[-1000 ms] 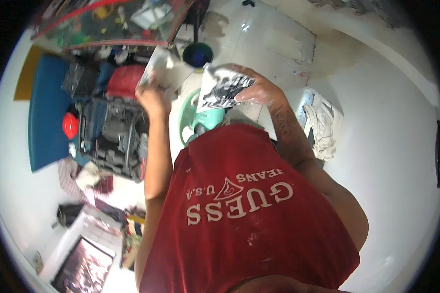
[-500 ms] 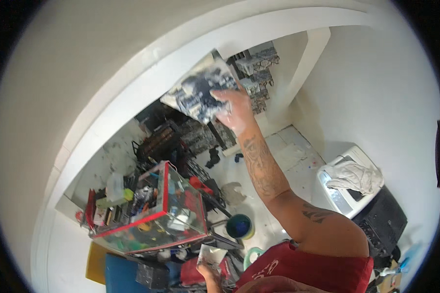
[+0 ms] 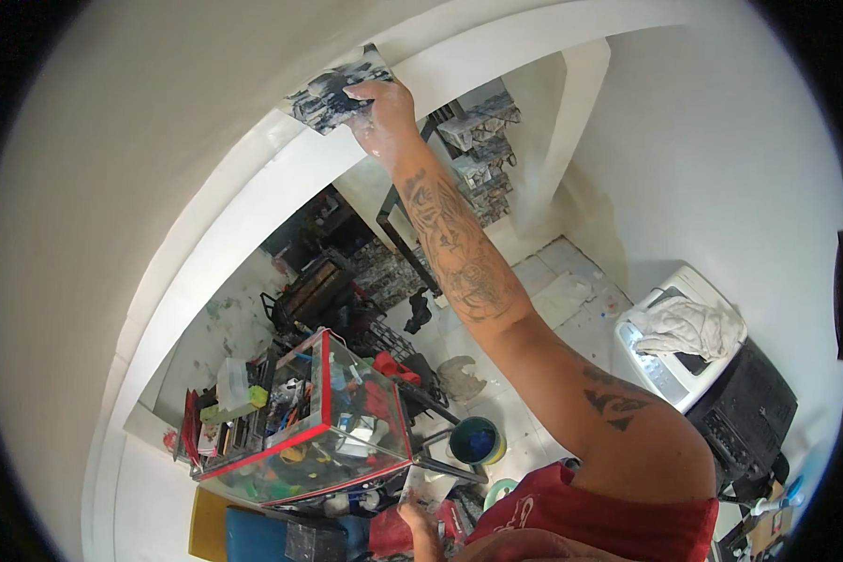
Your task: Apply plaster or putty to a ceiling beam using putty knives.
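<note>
My right hand (image 3: 381, 112) is raised at the upper middle, its arm stretched up from the lower right. It grips a flat rectangular spreader (image 3: 332, 94) smeared with black and white, thumb lying over its face. The spreader lies at the white beam's edge (image 3: 262, 161), where the beam meets the pale wall; whether its edge presses there I cannot tell. White residue coats part of that hand. Low in the middle, my left hand (image 3: 416, 518) is closed on a whitish flat plate (image 3: 428, 484), partly out of sight.
Below left stands a red-edged glass case (image 3: 320, 440) piled with small goods. Beside it are a dark green bucket (image 3: 478, 440) and metal legs. A white washing machine (image 3: 670, 370) with a cloth (image 3: 684, 328) on it and a black cabinet (image 3: 747, 412) stand at right.
My right hand has moved up and left with the spreader, from below the beam's edge to the line where beam meets wall. My left hand has shifted slightly right, still holding the plate.
</note>
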Demonstrator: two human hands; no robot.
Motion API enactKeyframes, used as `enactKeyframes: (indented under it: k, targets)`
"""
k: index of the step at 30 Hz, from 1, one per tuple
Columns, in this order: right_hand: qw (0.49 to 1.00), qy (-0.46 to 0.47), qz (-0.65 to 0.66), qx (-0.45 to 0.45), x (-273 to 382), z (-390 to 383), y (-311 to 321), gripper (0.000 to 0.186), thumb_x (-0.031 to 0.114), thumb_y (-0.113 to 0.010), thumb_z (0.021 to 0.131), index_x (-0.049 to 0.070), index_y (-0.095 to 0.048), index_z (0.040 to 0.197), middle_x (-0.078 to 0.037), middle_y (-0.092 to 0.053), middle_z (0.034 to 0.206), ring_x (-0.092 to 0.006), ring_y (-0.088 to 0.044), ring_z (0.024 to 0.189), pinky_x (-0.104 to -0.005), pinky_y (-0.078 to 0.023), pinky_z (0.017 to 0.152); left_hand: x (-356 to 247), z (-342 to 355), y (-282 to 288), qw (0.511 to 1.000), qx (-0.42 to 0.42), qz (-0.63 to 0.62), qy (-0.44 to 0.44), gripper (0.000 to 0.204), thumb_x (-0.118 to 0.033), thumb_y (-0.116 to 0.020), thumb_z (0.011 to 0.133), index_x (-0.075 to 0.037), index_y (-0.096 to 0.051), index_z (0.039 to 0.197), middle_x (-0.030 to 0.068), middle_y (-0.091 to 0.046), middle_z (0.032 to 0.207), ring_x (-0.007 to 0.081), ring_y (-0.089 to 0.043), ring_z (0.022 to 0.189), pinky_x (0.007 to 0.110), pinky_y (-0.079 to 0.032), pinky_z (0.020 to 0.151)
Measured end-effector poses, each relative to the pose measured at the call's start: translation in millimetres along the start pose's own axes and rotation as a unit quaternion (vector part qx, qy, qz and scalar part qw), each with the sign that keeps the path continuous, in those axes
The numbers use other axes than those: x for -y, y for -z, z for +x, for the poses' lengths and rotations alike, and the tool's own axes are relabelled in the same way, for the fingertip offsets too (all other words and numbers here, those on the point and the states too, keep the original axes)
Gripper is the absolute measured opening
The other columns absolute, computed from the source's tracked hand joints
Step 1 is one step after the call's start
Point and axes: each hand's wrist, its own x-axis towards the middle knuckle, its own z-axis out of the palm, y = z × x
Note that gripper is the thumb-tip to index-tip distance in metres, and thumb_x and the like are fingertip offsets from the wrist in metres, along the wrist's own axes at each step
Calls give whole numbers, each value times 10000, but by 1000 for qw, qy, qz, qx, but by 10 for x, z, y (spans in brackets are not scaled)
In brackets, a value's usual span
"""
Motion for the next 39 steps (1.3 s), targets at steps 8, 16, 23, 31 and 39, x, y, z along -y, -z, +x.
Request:
enactKeyframes:
  k: [8,16,23,31,39]
  targets:
    - [991,90,-101,12,110,-62,-283,292,-60,-461,648,21,-420,925,-114,-505,835,-260,-535,745,-424,-473,605,196,49,34,999,30,-26,29,288,-88,-440,757,84,-512,977,131,-550,889,244,-562,745,346,-469,639]
    - [973,156,-169,3,97,-67,-570,343,-72,-444,660,33,-296,951,-124,-467,809,-215,-513,695,-361,-459,499,277,-11,215,998,13,-29,46,302,-110,-427,770,72,-500,1000,131,-540,922,246,-551,785,352,-463,667]
    - [855,402,-327,18,23,-208,-844,372,-107,-455,615,-44,-275,934,-152,-377,845,-233,-453,736,-314,-412,636,371,-19,404,997,2,-35,63,314,-128,-416,782,62,-490,1020,130,-531,950,248,-541,820,357,-458,692]
    - [682,542,-488,-57,-175,-688,-1211,438,-99,-436,590,-88,-260,991,-195,-331,878,-280,-397,845,-395,-333,777,447,33,514,996,2,-37,75,327,-150,-404,794,50,-478,1043,130,-521,983,250,-530,860,363,-452,720]
    - [776,410,-431,210,-341,-1420,-760,528,-67,-469,619,-64,-301,1120,-174,-376,982,-269,-406,910,-373,-320,808,154,-4,293,993,60,-80,65,341,-171,-391,807,38,-466,1066,130,-510,1015,253,-519,900,369,-446,748]
